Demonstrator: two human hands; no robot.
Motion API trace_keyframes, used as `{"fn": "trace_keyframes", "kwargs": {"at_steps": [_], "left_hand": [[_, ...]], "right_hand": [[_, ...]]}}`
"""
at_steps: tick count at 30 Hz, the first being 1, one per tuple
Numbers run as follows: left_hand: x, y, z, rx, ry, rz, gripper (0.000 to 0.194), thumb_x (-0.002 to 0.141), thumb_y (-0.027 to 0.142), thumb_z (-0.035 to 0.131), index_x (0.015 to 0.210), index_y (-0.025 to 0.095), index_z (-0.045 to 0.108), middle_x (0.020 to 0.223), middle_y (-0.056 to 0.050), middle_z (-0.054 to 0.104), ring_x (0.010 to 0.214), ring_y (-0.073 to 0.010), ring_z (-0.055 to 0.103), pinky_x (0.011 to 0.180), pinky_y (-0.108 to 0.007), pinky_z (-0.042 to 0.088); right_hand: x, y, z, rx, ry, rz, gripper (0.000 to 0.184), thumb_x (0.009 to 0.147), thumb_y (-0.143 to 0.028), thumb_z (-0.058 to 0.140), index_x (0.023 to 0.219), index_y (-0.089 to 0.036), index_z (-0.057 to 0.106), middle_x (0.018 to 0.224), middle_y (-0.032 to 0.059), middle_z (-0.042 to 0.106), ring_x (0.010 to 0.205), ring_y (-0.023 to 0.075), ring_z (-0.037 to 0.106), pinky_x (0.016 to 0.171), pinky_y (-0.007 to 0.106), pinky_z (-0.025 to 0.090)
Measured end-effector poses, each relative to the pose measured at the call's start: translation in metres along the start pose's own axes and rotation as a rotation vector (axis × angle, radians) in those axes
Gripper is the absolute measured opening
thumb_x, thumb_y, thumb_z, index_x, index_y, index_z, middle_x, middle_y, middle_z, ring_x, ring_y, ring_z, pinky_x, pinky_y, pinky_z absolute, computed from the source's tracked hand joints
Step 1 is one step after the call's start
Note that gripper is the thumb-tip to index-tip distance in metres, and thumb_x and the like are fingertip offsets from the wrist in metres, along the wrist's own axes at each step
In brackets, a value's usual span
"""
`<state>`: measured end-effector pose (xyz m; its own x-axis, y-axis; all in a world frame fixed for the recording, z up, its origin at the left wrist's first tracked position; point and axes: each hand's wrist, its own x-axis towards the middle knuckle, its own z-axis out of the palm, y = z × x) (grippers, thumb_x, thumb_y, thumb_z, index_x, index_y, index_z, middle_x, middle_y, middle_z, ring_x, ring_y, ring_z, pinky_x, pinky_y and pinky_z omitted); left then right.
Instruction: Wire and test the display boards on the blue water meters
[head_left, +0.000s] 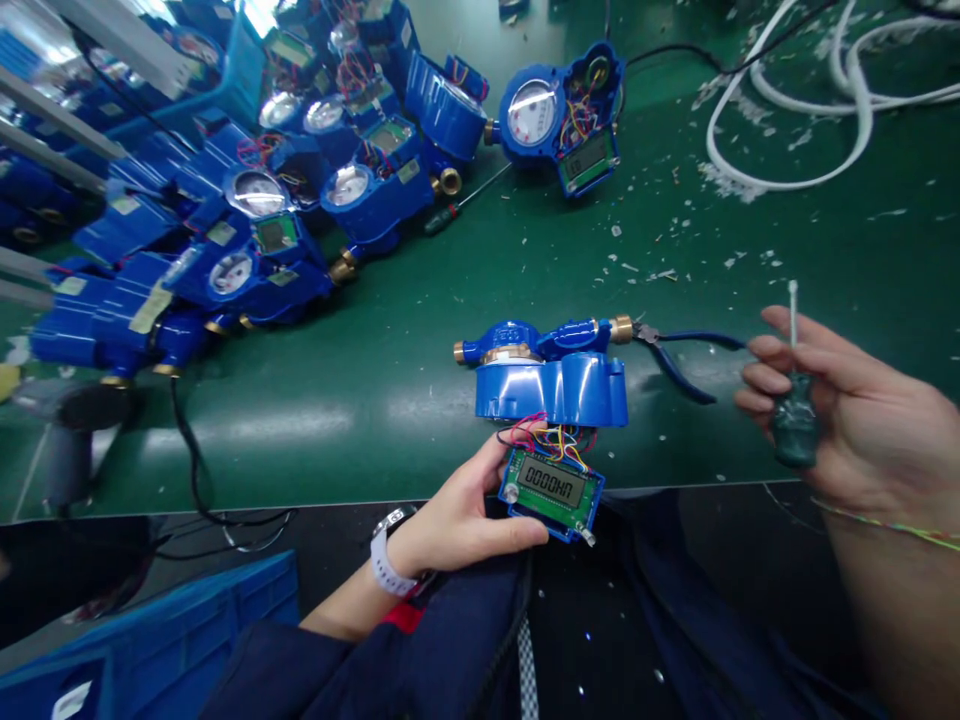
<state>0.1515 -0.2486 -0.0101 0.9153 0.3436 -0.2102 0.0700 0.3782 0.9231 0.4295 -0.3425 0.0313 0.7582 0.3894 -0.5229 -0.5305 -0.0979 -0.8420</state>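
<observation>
My left hand (457, 515) grips a green circuit board with a small display (553, 490), held over the table's front edge. Coloured wires (551, 437) tie the board to a blue water meter (551, 375) lying face down on the green table mat (420, 300). My right hand (840, 410) is closed around a green-handled screwdriver (793, 420), its shaft pointing up, to the right of the meter. A white watch sits on my left wrist.
Blue-handled pliers (686, 360) lie just right of the meter. A heap of blue meters (255, 210) fills the back left, one open meter (562, 115) stands apart, with another screwdriver (457, 205) nearby. White cables (825, 90) coil back right. A blue crate (150, 640) sits low left.
</observation>
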Motion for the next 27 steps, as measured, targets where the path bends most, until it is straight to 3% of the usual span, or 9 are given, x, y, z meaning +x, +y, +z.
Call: {"fn": "trace_keyframes", "kwargs": {"at_steps": [3, 7, 10, 12, 14, 16, 19, 23, 27], "left_hand": [[0.001, 0.001, 0.0, 0.028, 0.006, -0.006, 0.085, 0.077, 0.022, 0.077, 0.149, 0.026, 0.033, 0.152, -0.014, 0.042, 0.137, -0.0324, 0.046, 0.114, -0.048, 0.039], [0.003, 0.004, 0.001, 0.025, 0.013, -0.019, 0.086, 0.076, 0.023, 0.079, 0.149, 0.025, 0.034, 0.152, -0.015, 0.043, 0.134, -0.0329, 0.049, 0.113, -0.048, 0.041], [0.003, 0.006, 0.001, -0.005, 0.003, -0.042, 0.086, 0.076, 0.023, 0.079, 0.149, 0.024, 0.033, 0.148, -0.015, 0.048, 0.131, -0.0326, 0.053, 0.11, -0.048, 0.044], [0.004, 0.006, 0.001, -0.029, 0.001, -0.048, 0.086, 0.076, 0.023, 0.079, 0.149, 0.025, 0.034, 0.146, -0.015, 0.05, 0.129, -0.0322, 0.054, 0.109, -0.048, 0.044], [0.004, 0.006, 0.001, -0.07, -0.004, -0.047, 0.085, 0.075, 0.022, 0.08, 0.148, 0.025, 0.036, 0.143, -0.014, 0.053, 0.128, -0.0319, 0.056, 0.109, -0.047, 0.045], [0.004, 0.005, 0.001, -0.125, -0.012, -0.048, 0.085, 0.074, 0.023, 0.081, 0.147, 0.024, 0.037, 0.139, -0.014, 0.057, 0.125, -0.0314, 0.058, 0.107, -0.047, 0.046], [0.005, 0.005, 0.001, -0.178, -0.005, -0.067, 0.084, 0.073, 0.024, 0.082, 0.145, 0.023, 0.04, 0.135, -0.014, 0.06, 0.121, -0.0312, 0.061, 0.104, -0.045, 0.049], [0.007, 0.006, 0.001, -0.212, 0.019, -0.088, 0.081, 0.071, 0.027, 0.084, 0.142, 0.022, 0.044, 0.128, -0.014, 0.064, 0.118, -0.0312, 0.063, 0.1, -0.043, 0.051], [0.007, 0.008, 0.002, -0.222, 0.034, -0.099, 0.079, 0.069, 0.03, 0.085, 0.139, 0.02, 0.048, 0.126, -0.014, 0.066, 0.115, -0.0312, 0.065, 0.097, -0.044, 0.052]], "right_hand": [[0.017, 0.001, 0.003, -0.08, 0.025, -0.052, 0.023, 0.073, -0.004, 0.051, 0.09, -0.018, 0.058, 0.088, 0.0055, 0.056, 0.059, 0.01, 0.046, 0.047, 0.021, 0.038], [0.047, 0.007, 0.001, -0.113, 0.018, -0.089, 0.01, 0.08, -0.009, 0.051, 0.08, -0.019, 0.048, 0.105, 0.0085, 0.058, 0.071, 0.0106, 0.053, 0.06, 0.025, 0.045], [0.067, 0.01, -0.004, -0.131, -0.017, -0.115, 0.009, 0.084, -0.015, 0.049, 0.081, -0.02, 0.043, 0.117, 0.0116, 0.055, 0.099, 0.0167, 0.06, 0.081, 0.032, 0.047], [0.071, 0.013, -0.005, -0.202, -0.067, -0.204, 0.008, 0.084, -0.019, 0.05, 0.091, -0.019, 0.048, 0.132, 0.0155, 0.051, 0.123, 0.0237, 0.053, 0.094, 0.038, 0.044], [0.064, 0.018, -0.006, -0.315, -0.108, -0.37, 0.032, 0.083, -0.024, 0.053, 0.114, -0.018, 0.052, 0.146, 0.0178, 0.041, 0.137, 0.0285, 0.041, 0.104, 0.046, 0.038], [0.047, 0.024, -0.004, -0.413, -0.165, -0.587, 0.057, 0.083, -0.027, 0.058, 0.138, -0.02, 0.044, 0.152, 0.0169, 0.035, 0.14, 0.0297, 0.037, 0.109, 0.052, 0.034], [0.011, 0.037, -0.002, -0.467, -0.358, -0.835, 0.068, 0.083, -0.029, 0.066, 0.146, -0.026, 0.04, 0.146, 0.0135, 0.047, 0.134, 0.0291, 0.046, 0.11, 0.054, 0.037], [-0.023, 0.057, -0.004, -0.569, -0.548, -0.915, 0.066, 0.084, -0.027, 0.069, 0.145, -0.036, 0.044, 0.142, 0.0061, 0.052, 0.134, 0.0295, 0.046, 0.114, 0.056, 0.033], [-0.028, 0.067, -0.01, -0.64, -0.567, -0.896, 0.061, 0.086, -0.025, 0.067, 0.142, -0.036, 0.047, 0.139, 0.0051, 0.054, 0.13, 0.0295, 0.049, 0.113, 0.056, 0.035]]}}
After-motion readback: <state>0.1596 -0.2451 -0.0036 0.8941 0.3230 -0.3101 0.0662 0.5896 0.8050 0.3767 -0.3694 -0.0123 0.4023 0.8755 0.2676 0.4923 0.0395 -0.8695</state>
